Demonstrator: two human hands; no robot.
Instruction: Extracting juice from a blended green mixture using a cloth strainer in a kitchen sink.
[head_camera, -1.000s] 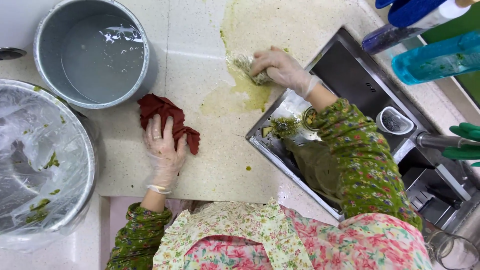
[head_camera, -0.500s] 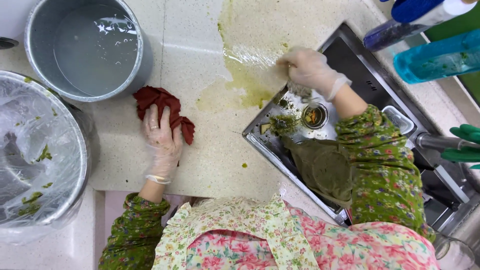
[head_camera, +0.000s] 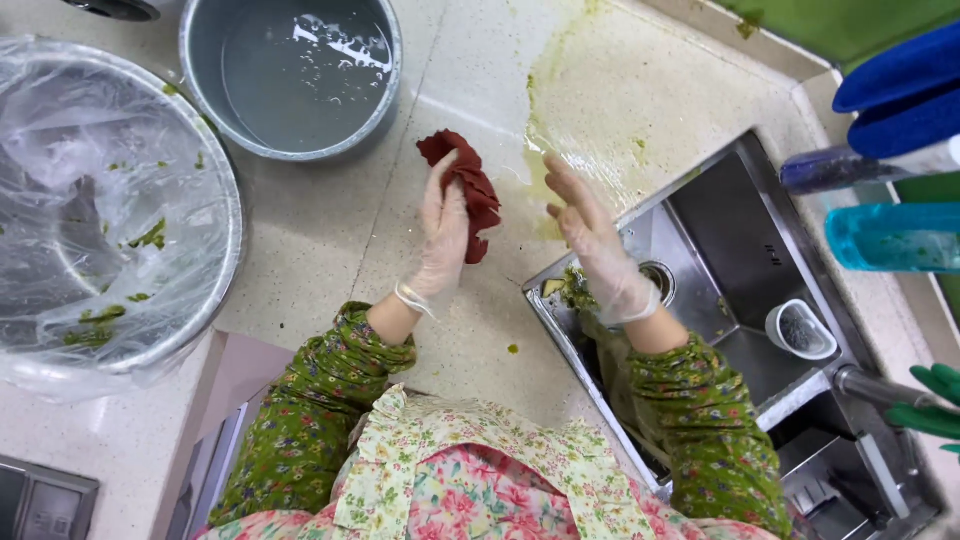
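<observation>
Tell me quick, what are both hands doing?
Left hand: closed on the dark red cloth, lifted off the counter.
Right hand: open, fingers spread, holding nothing, over the sink's edge.

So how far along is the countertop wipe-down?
Partly done: green scraps lie in the sink. In hand: the left hand holds a red cloth; the right hand is open and empty. Left: the yellow-green smear and a green speck on the counter.

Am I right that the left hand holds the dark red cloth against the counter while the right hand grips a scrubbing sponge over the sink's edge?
Not quite: the head view shows the right hand open and empty, holding no sponge. The left hand does hold the dark red cloth against the counter, and the right is over the sink edge.
</observation>
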